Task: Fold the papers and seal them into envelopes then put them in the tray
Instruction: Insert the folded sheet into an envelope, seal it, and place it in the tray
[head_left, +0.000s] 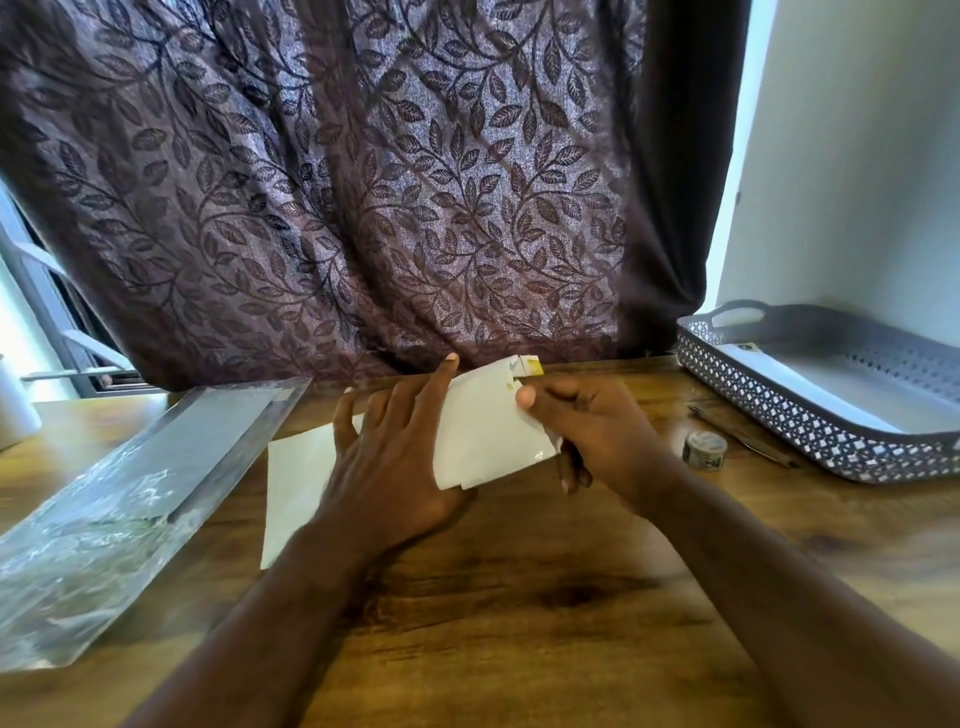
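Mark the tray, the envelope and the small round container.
tray (769, 410): head view, on its perforated near wall.
envelope (485, 434): head view, on the middle of its white face.
small round container (704, 450): head view, on its top.

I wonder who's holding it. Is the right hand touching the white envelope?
Touching. The head view shows the right hand pinching the white envelope, with the thumb on its front and the fingers behind.

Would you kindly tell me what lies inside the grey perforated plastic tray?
The grey perforated plastic tray holds flat white paper; how many pieces, and whatever lies beneath, is hidden.
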